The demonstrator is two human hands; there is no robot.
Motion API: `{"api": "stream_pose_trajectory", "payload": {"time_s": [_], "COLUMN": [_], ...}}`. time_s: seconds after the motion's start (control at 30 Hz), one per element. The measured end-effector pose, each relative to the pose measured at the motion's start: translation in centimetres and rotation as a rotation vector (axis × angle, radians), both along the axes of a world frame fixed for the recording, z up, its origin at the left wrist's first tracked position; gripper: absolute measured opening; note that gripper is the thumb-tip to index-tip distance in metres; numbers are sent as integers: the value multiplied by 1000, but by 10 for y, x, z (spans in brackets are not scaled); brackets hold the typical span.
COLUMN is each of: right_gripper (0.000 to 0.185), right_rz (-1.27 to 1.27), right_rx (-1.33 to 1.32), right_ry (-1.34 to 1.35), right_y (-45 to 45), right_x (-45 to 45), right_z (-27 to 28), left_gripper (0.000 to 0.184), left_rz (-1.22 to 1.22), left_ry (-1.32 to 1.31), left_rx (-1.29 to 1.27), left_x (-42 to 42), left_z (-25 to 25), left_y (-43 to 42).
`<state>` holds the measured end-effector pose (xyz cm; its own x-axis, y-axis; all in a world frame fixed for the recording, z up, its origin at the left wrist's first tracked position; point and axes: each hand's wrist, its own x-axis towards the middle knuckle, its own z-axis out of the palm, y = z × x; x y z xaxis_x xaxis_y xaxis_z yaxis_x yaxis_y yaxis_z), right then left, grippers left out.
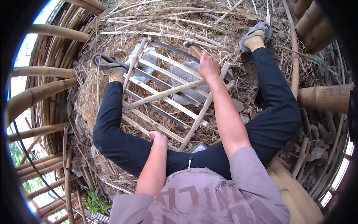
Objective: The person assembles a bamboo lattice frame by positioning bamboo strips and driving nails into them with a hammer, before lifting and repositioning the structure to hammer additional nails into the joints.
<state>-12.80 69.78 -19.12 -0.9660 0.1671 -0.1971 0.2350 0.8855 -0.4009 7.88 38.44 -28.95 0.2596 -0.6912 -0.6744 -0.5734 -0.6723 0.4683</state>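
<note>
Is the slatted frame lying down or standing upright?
Lying down: the frame shows its full face to the camera above, with stone visible between its slats.

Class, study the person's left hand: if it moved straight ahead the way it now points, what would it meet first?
Probably the pale slat of the bamboo frame, just beyond the left hand; seen from above, depth is unclear, so it might pass over it.
</note>
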Motion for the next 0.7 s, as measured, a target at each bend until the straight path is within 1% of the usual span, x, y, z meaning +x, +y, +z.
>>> {"api": "stream_pose_trajectory", "payload": {"time_s": [0.03, 0.17, 0.27, 0.3, 0.33, 0.4, 0.43, 0.47, 0.5, 0.53, 0.6, 0.63, 0.7], "right_gripper": [11, 15, 23, 24, 26, 27, 28, 27, 27, 28, 26, 26, 27], "right_rz": [-7, -13, -55, -49, -39, -27, -16, -3, 4, 15, -27, -47, -129], "right_rx": [-9, -24, -112, -112, -115, -105, -112, -119, -119, -116, -128, -131, -31], "right_ry": [-13, -21, -103, -78, -54, 22, 56, 64, 70, 63, 135, 172, 499], "right_y": [0, 9, 12, 9, 5, -3, -13, -19, -20, -21, -24, -26, -32], "right_x": [-2, 4, 4, 3, 2, -3, -3, -8, -12, -11, -8, -8, -7], "right_z": [4, 2, -2, -5, -8, -12, -16, -15, -16, -20, -27, -30, -57], "left_gripper": [61, 60, 60, 60, 62, 64, 63, 62, 58, 57, 56, 66, 72], "left_rz": [6, -33, -14, 35, 11, 29, -11, -63, -33, -118, -278, -428, -580], "left_ry": [-16, 49, 257, 212, 87, 65, 58, 60, 93, 35, -86, -68, -221], "left_rx": [11, -3, -64, -117, -165, -211, -240, -267, -327, -329, -325, -219, -372], "left_x": [-1, 3, 0, -5, -8, -15, -11, -16, -16, -15, -10, -7, -18], "left_z": [-8, -10, 16, 18, 8, 13, 14, 6, -11, 2, 35, 56, 36], "left_y": [-5, -4, 8, 7, -9, -16, -18, -19, -25, -14, 8, 18, 24]}}
